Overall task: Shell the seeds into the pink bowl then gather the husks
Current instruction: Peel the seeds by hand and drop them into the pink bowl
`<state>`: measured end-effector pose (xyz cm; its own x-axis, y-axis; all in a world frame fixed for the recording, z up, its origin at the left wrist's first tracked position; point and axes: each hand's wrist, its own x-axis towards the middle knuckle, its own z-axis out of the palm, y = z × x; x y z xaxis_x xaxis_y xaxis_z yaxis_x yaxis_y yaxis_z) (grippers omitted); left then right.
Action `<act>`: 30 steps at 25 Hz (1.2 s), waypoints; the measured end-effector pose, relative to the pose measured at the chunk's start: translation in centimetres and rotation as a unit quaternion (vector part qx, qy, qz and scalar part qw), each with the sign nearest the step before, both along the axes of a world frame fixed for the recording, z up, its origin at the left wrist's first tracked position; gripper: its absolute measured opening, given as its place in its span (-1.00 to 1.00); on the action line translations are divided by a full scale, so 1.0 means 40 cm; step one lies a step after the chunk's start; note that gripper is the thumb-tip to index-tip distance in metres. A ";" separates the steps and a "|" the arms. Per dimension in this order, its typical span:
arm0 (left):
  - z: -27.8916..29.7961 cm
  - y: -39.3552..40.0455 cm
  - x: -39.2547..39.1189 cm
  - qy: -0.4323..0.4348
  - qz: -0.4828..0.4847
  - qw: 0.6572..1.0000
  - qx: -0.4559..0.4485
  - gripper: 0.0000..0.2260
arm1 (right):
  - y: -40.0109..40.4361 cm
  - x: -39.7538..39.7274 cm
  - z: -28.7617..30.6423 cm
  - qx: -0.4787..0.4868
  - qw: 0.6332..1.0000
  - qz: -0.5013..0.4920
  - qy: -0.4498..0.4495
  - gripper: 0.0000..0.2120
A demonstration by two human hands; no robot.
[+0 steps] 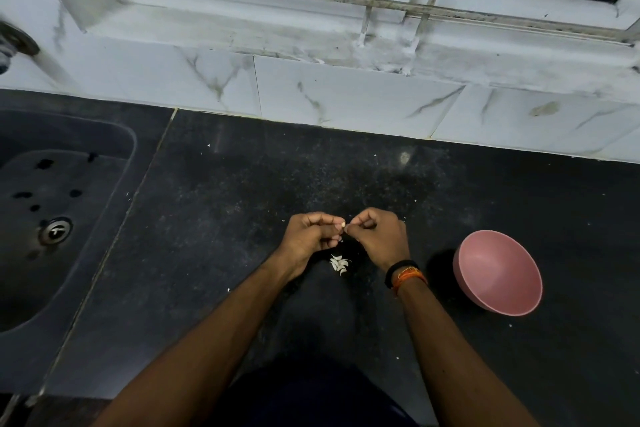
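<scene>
While both hands pinched one pale seed (343, 225) between them, left hand (311, 236) and right hand (379, 236) fingers clamped on it, husks (339, 263) lay below and the pink bowl (498, 272) sat right on the surface (242, 184).

A single pale seed (343, 225) is pinched between the fingertips of the left hand (310, 240) and the right hand (379, 236), held above the dark speckled surface (242, 184), about midway between its left and right edges and toward the near edge. Directly below the hands, a small pile of white, curved husks (339, 263) lies on the surface, the pieces touching and overlapping one another. The pink bowl (498, 272) stands on the surface to the right of the husks, well apart from them, round and smooth. Its inside shows pink and bare where visible.
</scene>
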<state>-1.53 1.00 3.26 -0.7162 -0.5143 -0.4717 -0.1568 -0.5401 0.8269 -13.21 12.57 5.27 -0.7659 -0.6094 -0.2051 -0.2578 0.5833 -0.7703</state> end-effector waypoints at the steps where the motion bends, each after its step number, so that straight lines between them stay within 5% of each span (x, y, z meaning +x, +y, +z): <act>1: 0.000 -0.001 0.000 -0.005 0.004 1.000 0.004 -0.87 | 0.000 0.000 0.004 -0.009 1.000 0.010 -0.001 -0.91; 30: -0.003 -0.037 -0.013 -0.022 -0.046 0.994 -0.095 -0.91 | 0.007 0.010 -0.015 -0.057 0.994 0.088 0.028 -0.91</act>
<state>-2.05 -0.48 3.14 -0.7457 -0.5303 -0.4034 -0.2362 -0.3557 0.9043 -12.79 12.84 4.67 -0.6543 -0.7513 -0.0860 -0.3925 0.4346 -0.8106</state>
